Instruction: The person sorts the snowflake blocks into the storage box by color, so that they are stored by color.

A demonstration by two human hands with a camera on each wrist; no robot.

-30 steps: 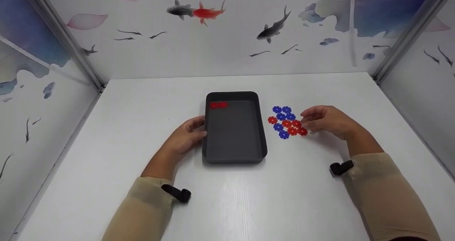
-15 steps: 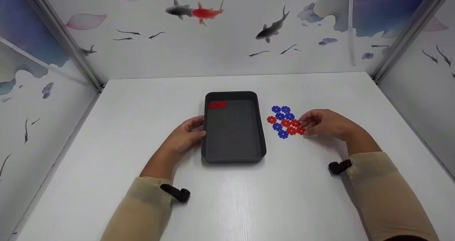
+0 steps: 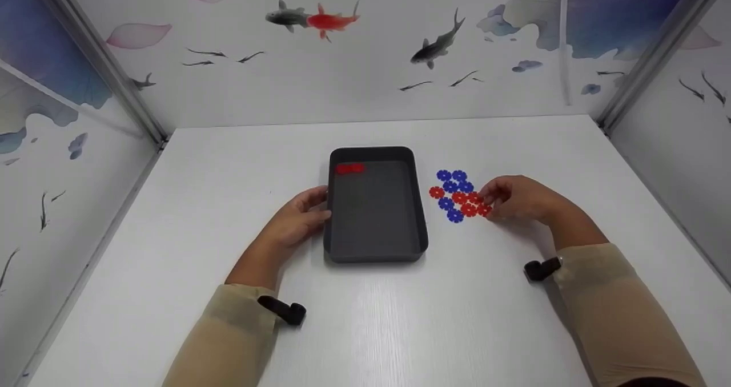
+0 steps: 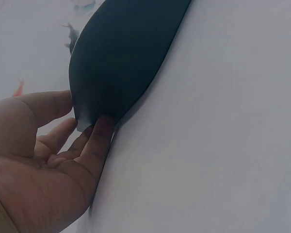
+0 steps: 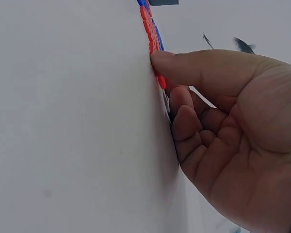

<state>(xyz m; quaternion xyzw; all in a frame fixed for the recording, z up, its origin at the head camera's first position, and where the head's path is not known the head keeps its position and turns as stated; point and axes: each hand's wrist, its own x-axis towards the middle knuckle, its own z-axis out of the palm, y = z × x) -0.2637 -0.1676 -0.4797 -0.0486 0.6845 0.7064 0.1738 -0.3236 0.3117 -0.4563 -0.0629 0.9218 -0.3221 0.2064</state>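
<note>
Closer in than a second ago, the right hand [image 3: 518, 200] has its thumb touching the outermost red flower-shaped piece [image 3: 484, 211]; whether its curled fingers pinch that piece I cannot tell. Just left of those fingertips lie more red pieces [image 3: 460, 197], flat and close together, with blue pieces [image 3: 451, 186] among and beyond them. Farther left of the same hand sits a dark grey tray [image 3: 380, 216], two red discs [image 3: 349, 168] inside at its far left corner. Against its left outer wall rests the left hand [image 3: 289, 221], thumb and forefinger apart. Behind each hand, a black wrist device [image 3: 288, 311] sits by a beige sleeve [image 3: 225, 338]. Well ahead of both, painted fish [image 3: 313, 18] mark the white back wall [image 3: 365, 84].
</note>
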